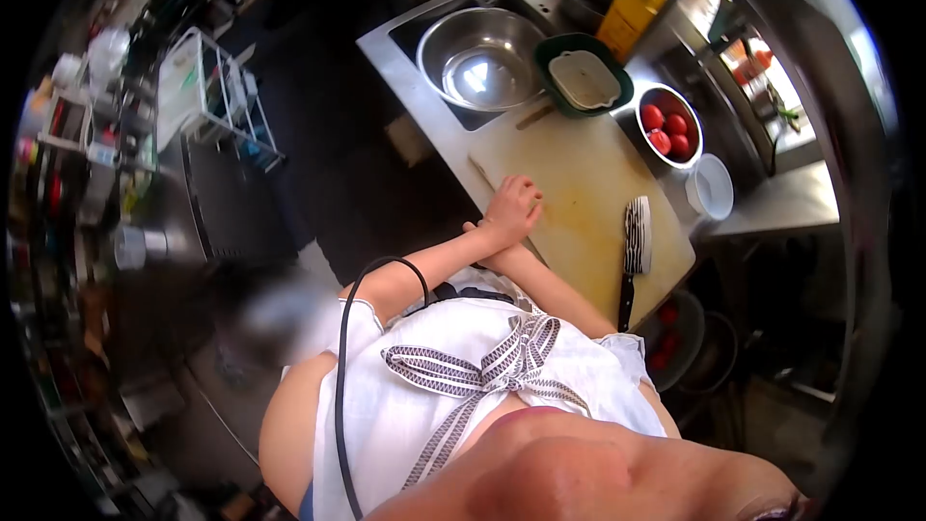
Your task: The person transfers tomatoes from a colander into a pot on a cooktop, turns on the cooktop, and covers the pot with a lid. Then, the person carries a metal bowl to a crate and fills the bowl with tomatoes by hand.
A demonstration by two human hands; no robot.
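My forearms cross at the wrists by the near left edge of a pale, yellow-stained cutting board [588,169]. My left hand [516,207] lies on top, its fingers loosely bent and slightly apart, with nothing seen in them. Below it, my right hand [472,227] is mostly hidden behind the left forearm; only a bit of finger shows. A kitchen knife [638,236] with a black handle and black-and-white patterned blade rests on the board's right side, apart from both hands. A steel bowl [696,120] of several tomatoes [659,142] stands beyond the board.
A large steel bowl [453,58] sits in the sink. Beside it are a green basin [617,96] with a white container [584,79] inside, and a yellow jug [632,21]. A white tub [711,188] stands by the tomatoes. A wheeled cart [207,87] is at left.
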